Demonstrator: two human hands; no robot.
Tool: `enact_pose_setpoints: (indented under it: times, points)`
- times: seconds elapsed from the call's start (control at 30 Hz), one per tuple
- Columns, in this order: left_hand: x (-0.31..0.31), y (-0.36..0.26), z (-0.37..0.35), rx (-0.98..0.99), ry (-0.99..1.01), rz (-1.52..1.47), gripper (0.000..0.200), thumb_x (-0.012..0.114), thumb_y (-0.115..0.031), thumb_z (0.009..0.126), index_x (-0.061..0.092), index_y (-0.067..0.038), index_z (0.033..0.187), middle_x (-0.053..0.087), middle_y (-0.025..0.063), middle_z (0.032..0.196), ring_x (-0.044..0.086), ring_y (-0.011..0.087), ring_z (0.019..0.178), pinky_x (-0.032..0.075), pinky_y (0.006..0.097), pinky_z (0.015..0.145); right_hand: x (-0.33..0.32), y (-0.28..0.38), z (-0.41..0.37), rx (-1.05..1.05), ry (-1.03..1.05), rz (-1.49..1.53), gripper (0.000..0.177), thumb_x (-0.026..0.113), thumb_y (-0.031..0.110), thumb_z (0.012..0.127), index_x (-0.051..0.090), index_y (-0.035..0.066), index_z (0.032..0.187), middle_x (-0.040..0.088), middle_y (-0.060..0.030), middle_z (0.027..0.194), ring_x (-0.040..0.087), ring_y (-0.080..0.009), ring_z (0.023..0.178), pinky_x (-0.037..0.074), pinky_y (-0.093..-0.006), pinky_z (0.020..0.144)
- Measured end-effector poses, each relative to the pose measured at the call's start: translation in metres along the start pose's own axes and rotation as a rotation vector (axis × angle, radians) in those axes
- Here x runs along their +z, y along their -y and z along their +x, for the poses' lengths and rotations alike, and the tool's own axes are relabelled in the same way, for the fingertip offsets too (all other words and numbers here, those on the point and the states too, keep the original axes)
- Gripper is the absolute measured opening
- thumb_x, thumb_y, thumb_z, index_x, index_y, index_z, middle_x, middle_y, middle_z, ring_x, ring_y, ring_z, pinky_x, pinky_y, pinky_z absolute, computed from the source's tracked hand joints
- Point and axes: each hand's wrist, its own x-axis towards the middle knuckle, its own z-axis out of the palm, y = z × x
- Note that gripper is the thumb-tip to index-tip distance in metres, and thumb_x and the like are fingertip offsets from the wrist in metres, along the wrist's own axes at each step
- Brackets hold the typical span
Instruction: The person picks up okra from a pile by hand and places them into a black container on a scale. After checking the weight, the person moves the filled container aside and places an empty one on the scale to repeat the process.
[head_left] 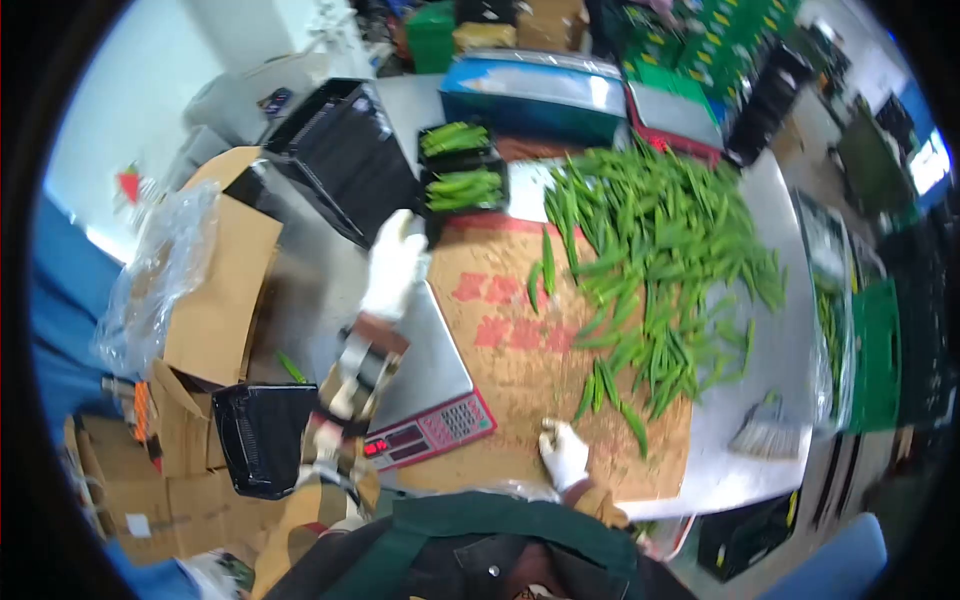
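My left hand (394, 268), in a white glove, reaches over the far end of the scale (430, 370), beside a stack of black trays (350, 165). Its fingers are blurred, and whether they hold anything is unclear. Just beyond it are black trays of green pods (464, 190). My right hand (564, 454), also gloved in white, rests low over the cardboard sheet (500, 400) near the table's front edge, its fingers curled and their grip hard to make out. A large heap of green pods (660, 250) spreads over the right of the cardboard.
An open cardboard box (222, 290) with clear plastic stands at the left, above a black tray (262, 440). A blue box (533, 98) lies at the back. A white brush (768, 430) is at the right edge, with green crates (872, 345) beyond.
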Motion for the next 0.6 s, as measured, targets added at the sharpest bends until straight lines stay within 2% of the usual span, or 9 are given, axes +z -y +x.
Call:
enact_pose_setpoints:
  times: [0.07, 0.17, 0.23, 0.3, 0.33, 0.37, 0.4, 0.5, 0.6]
  points:
    - [-0.028, -0.049, -0.065, 0.165, -0.034, 0.324, 0.048, 0.058, -0.011, 0.099, 0.049, 0.001, 0.145, 0.055, 0.0153, 0.144, 0.052, 0.0251, 0.133, 0.040, 0.0358, 0.112, 0.000, -0.003, 0.000, -0.096, -0.041, -0.019, 0.028, 0.072, 0.017, 0.087, 0.068, 0.011, 0.114, 0.072, -0.0096, 0.093, 0.070, -0.0251, 0.078, 0.057, -0.0360, 0.073]
    - [-0.076, -0.100, -0.144, 0.218, -0.319, 0.803, 0.047, 0.056, -0.010, 0.099, 0.050, 0.002, 0.144, 0.052, 0.0187, 0.147, 0.048, 0.0300, 0.137, 0.032, 0.0404, 0.118, -0.001, -0.007, -0.002, -0.042, 0.021, 0.034, 0.029, 0.071, 0.017, 0.086, 0.068, 0.011, 0.114, 0.071, -0.0087, 0.092, 0.069, -0.0285, 0.082, 0.055, -0.0382, 0.076]
    - [-0.134, -0.100, -0.181, 0.247, -0.514, 1.093, 0.046, 0.054, -0.015, 0.102, 0.049, 0.005, 0.143, 0.051, 0.0220, 0.147, 0.048, 0.0329, 0.137, 0.034, 0.0412, 0.116, 0.000, -0.006, -0.001, -0.016, 0.035, 0.039, 0.029, 0.071, 0.017, 0.084, 0.068, 0.011, 0.113, 0.070, -0.0088, 0.093, 0.068, -0.0296, 0.085, 0.055, -0.0390, 0.078]
    - [-0.198, -0.093, -0.213, 0.303, -0.533, 1.420, 0.044, 0.053, -0.019, 0.104, 0.052, 0.007, 0.139, 0.056, 0.0259, 0.141, 0.054, 0.0371, 0.130, 0.039, 0.0401, 0.112, -0.001, -0.005, -0.001, 0.008, 0.064, 0.041, 0.029, 0.071, 0.017, 0.085, 0.068, 0.010, 0.112, 0.069, -0.0089, 0.092, 0.068, -0.0294, 0.088, 0.054, -0.0393, 0.080]
    - [-0.225, -0.083, -0.230, 0.228, -0.477, 1.448, 0.043, 0.052, -0.023, 0.106, 0.056, 0.009, 0.134, 0.062, 0.0257, 0.133, 0.060, 0.0356, 0.122, 0.042, 0.0383, 0.109, -0.001, -0.005, 0.000, 0.004, 0.068, 0.040, 0.029, 0.070, 0.017, 0.085, 0.068, 0.010, 0.112, 0.069, -0.0095, 0.092, 0.068, -0.0290, 0.090, 0.054, -0.0394, 0.081]
    - [-0.243, -0.073, -0.244, -0.034, -0.441, 1.216, 0.043, 0.053, -0.026, 0.106, 0.061, 0.010, 0.128, 0.067, 0.0242, 0.125, 0.063, 0.0322, 0.116, 0.045, 0.0367, 0.105, 0.001, -0.009, 0.000, -0.020, 0.051, 0.032, 0.028, 0.071, 0.017, 0.085, 0.068, 0.011, 0.113, 0.069, -0.0083, 0.089, 0.068, -0.0284, 0.084, 0.054, -0.0387, 0.077]
    - [-0.281, -0.040, -0.254, -0.119, -0.406, 1.139, 0.043, 0.054, -0.027, 0.106, 0.063, 0.010, 0.126, 0.069, 0.0215, 0.122, 0.065, 0.0266, 0.111, 0.047, 0.0343, 0.101, 0.005, -0.012, 0.000, -0.046, 0.033, 0.023, 0.028, 0.071, 0.018, 0.086, 0.068, 0.011, 0.113, 0.068, -0.0070, 0.085, 0.067, -0.0277, 0.078, 0.054, -0.0381, 0.072]
    - [-0.291, -0.025, -0.263, -0.231, -0.502, 0.764, 0.042, 0.059, -0.027, 0.103, 0.065, 0.009, 0.124, 0.070, 0.0174, 0.122, 0.064, 0.0210, 0.108, 0.048, 0.0325, 0.100, 0.002, -0.011, -0.001, -0.082, 0.022, 0.009, 0.030, 0.071, 0.018, 0.087, 0.068, 0.010, 0.116, 0.069, -0.0081, 0.089, 0.067, -0.0256, 0.077, 0.054, -0.0362, 0.071]
    - [-0.298, -0.031, -0.261, -0.192, -0.580, 0.551, 0.038, 0.064, -0.021, 0.098, 0.066, 0.009, 0.123, 0.070, 0.0174, 0.121, 0.064, 0.0211, 0.107, 0.048, 0.0329, 0.100, -0.020, 0.001, -0.005, 0.149, 0.146, 0.258, 0.029, 0.069, 0.016, 0.088, 0.069, 0.009, 0.115, 0.071, -0.0103, 0.095, 0.068, -0.0242, 0.079, 0.055, -0.0353, 0.076]
